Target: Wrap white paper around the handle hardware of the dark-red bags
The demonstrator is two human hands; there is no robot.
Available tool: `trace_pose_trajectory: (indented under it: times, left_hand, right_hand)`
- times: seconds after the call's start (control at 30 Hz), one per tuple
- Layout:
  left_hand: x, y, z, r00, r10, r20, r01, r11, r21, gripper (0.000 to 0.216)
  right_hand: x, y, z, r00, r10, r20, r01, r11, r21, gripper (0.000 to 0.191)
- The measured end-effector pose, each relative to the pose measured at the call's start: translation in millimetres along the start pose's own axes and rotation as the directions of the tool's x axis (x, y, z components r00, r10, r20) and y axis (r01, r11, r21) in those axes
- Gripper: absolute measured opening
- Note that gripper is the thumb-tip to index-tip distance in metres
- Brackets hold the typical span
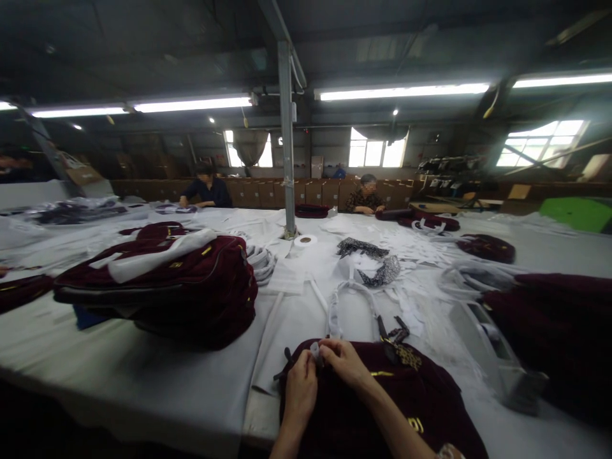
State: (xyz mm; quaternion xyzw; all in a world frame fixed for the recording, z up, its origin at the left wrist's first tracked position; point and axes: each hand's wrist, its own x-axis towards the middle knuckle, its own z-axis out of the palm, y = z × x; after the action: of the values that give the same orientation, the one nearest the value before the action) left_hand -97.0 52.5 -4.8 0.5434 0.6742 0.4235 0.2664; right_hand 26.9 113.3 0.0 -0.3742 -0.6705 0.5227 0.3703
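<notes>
Both hands worked at the 6 o'clock edge of the counter [143, 382]; the left hand [301, 386] and right hand [347, 363] met at the 12 o'clock rim of a maroon bag [430, 395], fingers of both pinched on a small white tag [315, 349] held right against the velvet. The tag looked slight enough to slip from so fine a grip; dropped, it would likely be lost among the white scraps [411, 312] at 1 o'clock, white on white. The bag overhung the near edge, so a tug toward 6 o'clock might slide it off. A pile [191, 280] of like bags lay at 10 o'clock; a roll [305, 240] stood at 12; two persons sat far off. Gold marks [415, 424] on the bag were too blurred to read; no other writing was legible.
</notes>
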Motion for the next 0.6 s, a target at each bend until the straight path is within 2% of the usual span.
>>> trace_pose_trajectory:
  times: [0.07,0.2,0.43,0.53,0.6]
  left_hand:
    - [1.5,-1.5,0.9,1.000,-0.011,-0.008,0.011,1.000,0.007,0.025]
    - [5.5,-5.2,2.4,0.999,-0.039,-0.020,0.039,0.999,-0.009,0.018]
    - [18.1,-14.8,4.6,0.985,-0.140,0.106,0.163,0.952,-0.259,0.018]
    - [22.2,-18.0,3.5,0.974,-0.143,0.173,0.200,0.905,-0.375,0.021]
    - [22.7,-17.9,1.9,0.975,-0.141,0.172,0.204,0.875,-0.439,0.025]
  right_hand:
    - [-1.4,-2.8,-0.1,1.000,0.008,-0.016,-0.009,1.000,-0.020,0.030]
    - [-4.2,-9.3,-0.4,0.999,-0.025,0.041,0.027,0.998,-0.053,0.025]
    - [-7.1,-12.9,-0.6,0.998,-0.019,0.063,0.019,1.000,-0.005,0.023]
    - [-6.0,-5.8,0.5,0.998,0.052,-0.022,-0.052,0.998,-0.026,0.019]
    - [-4.6,-0.4,1.2,0.990,0.104,-0.099,-0.106,0.994,-0.016,0.019]
